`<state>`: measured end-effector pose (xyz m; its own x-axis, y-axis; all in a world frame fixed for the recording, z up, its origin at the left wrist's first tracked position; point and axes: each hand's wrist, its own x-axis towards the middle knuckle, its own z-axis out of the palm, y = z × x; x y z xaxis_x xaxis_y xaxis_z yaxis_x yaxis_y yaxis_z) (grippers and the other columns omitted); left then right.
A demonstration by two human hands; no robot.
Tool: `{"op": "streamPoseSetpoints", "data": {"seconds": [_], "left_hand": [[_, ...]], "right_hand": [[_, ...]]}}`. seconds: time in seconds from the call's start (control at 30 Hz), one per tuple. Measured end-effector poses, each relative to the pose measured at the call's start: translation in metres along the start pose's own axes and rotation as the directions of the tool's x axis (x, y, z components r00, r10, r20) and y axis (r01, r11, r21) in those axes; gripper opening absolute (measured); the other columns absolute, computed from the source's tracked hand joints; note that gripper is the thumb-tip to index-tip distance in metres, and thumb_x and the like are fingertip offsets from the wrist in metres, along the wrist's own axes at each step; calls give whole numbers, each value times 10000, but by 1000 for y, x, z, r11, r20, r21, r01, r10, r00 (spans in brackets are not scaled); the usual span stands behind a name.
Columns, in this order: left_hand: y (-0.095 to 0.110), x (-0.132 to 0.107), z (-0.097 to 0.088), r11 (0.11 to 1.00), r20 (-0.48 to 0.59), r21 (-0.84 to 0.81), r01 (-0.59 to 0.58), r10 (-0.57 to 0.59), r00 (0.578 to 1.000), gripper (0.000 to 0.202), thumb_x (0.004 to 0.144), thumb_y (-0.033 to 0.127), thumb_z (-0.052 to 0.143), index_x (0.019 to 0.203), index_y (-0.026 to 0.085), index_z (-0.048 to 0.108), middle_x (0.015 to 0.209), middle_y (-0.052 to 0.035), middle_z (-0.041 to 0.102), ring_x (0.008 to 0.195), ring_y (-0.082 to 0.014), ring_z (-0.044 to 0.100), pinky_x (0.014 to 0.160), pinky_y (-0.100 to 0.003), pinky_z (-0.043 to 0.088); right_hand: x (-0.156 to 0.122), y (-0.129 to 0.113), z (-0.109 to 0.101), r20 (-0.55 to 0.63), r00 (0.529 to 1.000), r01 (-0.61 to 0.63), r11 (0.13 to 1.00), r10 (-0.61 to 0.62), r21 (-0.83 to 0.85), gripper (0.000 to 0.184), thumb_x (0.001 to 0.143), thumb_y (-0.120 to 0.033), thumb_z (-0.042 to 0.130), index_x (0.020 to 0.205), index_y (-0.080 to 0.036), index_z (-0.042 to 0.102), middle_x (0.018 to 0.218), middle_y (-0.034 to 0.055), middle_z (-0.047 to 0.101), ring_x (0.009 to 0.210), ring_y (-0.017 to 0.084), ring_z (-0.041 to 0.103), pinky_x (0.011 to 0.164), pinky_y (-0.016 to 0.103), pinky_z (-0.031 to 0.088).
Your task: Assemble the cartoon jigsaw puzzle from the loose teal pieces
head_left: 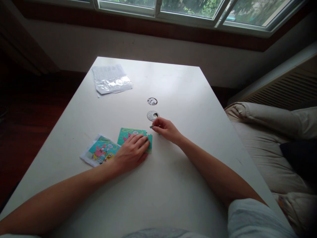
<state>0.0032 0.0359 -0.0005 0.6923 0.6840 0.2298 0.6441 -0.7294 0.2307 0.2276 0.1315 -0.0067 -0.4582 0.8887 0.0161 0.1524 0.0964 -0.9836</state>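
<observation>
A green cartoon jigsaw puzzle (126, 132) lies on the white table, with a gap showing at its upper right corner. My left hand (135, 148) rests flat over its middle and lower part, fingers stretched out, hiding much of the picture. Just beyond that corner, my right hand (165, 129) pinches a small green puzzle piece (151, 127) between thumb and fingertips, a little apart from the puzzle. To the left lies a reference picture (102, 148) with the same cartoon figures on white paper, partly covered by my left wrist.
Papers in a clear plastic sleeve (112, 79) lie at the table's far left. Two round cable holes (152, 101) sit in the tabletop (178, 89), the nearer one with a metal cover (150, 115). A beige sofa (260, 132) stands along the right side, below a window wall.
</observation>
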Motion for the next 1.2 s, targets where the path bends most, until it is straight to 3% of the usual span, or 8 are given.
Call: {"op": "streamPoseSetpoints", "data": {"seconds": [0.23, 0.6, 0.8, 1.2], "left_hand": [[1, 0, -2, 1000, 17, 11, 2, -2, 1000, 400, 981, 291, 508, 1351, 149, 565, 1387, -162, 574, 1324, -333, 497, 1132, -559, 419], [1, 0, -2, 1000, 11, -4, 5, -5, 1000, 397, 982, 295, 505, 1349, 160, 566, 1388, -160, 573, 1330, -326, 493, 1134, -557, 415], [1, 0, -2, 1000, 11, -11, 11, -10, 1000, 399, 977, 288, 509, 1351, 161, 566, 1382, -162, 577, 1326, -324, 496, 1130, -554, 418], [1, 0, -2, 1000, 16, 6, 3, -3, 1000, 397, 986, 296, 497, 1352, 156, 561, 1399, -160, 565, 1330, -331, 485, 1133, -563, 410]], "right_hand": [[1, -2, -1, -3, 997, -75, 981, 77, 181, 364, 792, -378, 769, 1098, -207, 671, 825, 3, 692, 695, 123, 593, 641, 264, 475], [1, -2, 3, -48, 990, -112, 957, 130, 268, 339, 738, -393, 817, 862, -203, 565, 762, -2, 697, 691, 138, 652, 638, 261, 505], [0, -2, 3, -1, 997, -72, 981, 73, 180, 359, 806, -370, 744, 1126, -225, 673, 906, 11, 701, 728, 123, 638, 588, 231, 448], [1, 2, 6, -40, 996, -67, 981, 75, 184, 245, 787, -353, 749, 906, -206, 593, 821, 11, 720, 743, 155, 688, 624, 251, 485]]}}
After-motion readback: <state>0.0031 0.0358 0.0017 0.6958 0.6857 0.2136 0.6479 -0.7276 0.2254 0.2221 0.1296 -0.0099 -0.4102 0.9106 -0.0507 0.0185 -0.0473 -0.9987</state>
